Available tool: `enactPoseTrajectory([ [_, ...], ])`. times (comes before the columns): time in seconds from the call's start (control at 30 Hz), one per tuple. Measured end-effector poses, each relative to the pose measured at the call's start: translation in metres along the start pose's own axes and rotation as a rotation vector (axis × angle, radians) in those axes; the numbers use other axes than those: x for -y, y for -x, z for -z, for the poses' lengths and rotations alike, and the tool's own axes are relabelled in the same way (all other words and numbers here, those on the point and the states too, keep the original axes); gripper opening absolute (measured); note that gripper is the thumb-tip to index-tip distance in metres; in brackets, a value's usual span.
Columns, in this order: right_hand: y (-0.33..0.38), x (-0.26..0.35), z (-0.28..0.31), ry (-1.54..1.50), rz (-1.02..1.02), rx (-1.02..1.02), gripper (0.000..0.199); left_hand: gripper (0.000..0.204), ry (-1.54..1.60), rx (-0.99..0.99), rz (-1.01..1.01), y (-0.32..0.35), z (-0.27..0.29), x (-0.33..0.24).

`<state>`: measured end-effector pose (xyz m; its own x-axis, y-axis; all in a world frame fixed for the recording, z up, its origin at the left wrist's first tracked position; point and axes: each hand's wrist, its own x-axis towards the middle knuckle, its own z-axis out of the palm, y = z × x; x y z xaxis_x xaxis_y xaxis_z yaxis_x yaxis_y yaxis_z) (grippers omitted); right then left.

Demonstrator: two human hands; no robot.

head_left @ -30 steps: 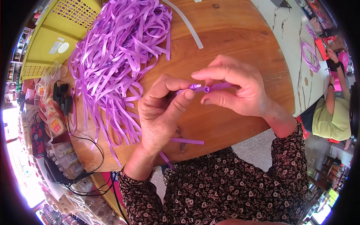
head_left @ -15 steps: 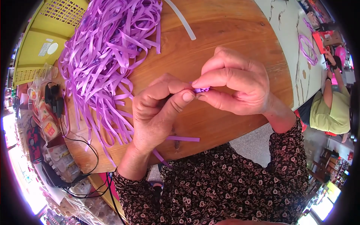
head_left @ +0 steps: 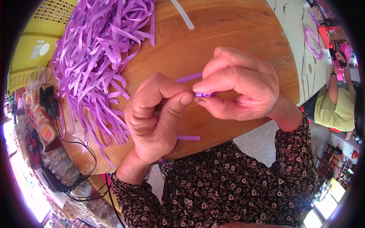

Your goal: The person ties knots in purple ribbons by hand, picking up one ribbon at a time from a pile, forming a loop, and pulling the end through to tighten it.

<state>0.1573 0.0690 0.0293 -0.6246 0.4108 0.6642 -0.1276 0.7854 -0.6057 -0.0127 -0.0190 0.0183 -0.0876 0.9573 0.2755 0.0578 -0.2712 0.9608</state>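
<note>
Above the wooden table, my left hand (head_left: 157,114) and my right hand (head_left: 243,85) meet fingertip to fingertip. Between them is a small folded piece of purple ribbon (head_left: 203,94), pinched from both sides by thumbs and index fingers. A flat purple strip (head_left: 189,77) shows behind the left fingers, and another strip end (head_left: 189,138) sticks out beside the left wrist; whether both belong to the held ribbon I cannot tell. A large heap of purple ribbons (head_left: 102,49) lies to the left of my hands.
The wooden table (head_left: 224,22) has a pale strip (head_left: 183,15) at its far side. A yellow-green basket (head_left: 28,55) stands far left, above bagged goods and black cables (head_left: 89,150). At right are a white marbled table (head_left: 291,38), a purple coil (head_left: 313,43) and another person (head_left: 338,108).
My left hand has shifted slightly left and down. More of the folded ribbon shows between the fingertips, and a purple strip now appears behind the left fingers.
</note>
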Motion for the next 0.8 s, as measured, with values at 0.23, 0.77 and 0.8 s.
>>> enactPoseTrajectory([
  [0.23, -0.003, -0.01, 0.005, 0.011, -0.093, 0.029, 0.023, 0.004, 0.269, -0.072, 0.175, 0.0, -0.006, 0.004],
  [0.77, 0.0, -0.003, 0.004, -0.159, -0.281, -0.031, 0.023, 0.014, 0.463, -0.228, 0.241, 0.0, 0.001, 0.002],
  [0.8, -0.001, -0.004, 0.003, -0.148, -0.266, -0.038, 0.021, 0.014, 0.421, -0.226, 0.24, -0.001, 0.0, 0.0],
])
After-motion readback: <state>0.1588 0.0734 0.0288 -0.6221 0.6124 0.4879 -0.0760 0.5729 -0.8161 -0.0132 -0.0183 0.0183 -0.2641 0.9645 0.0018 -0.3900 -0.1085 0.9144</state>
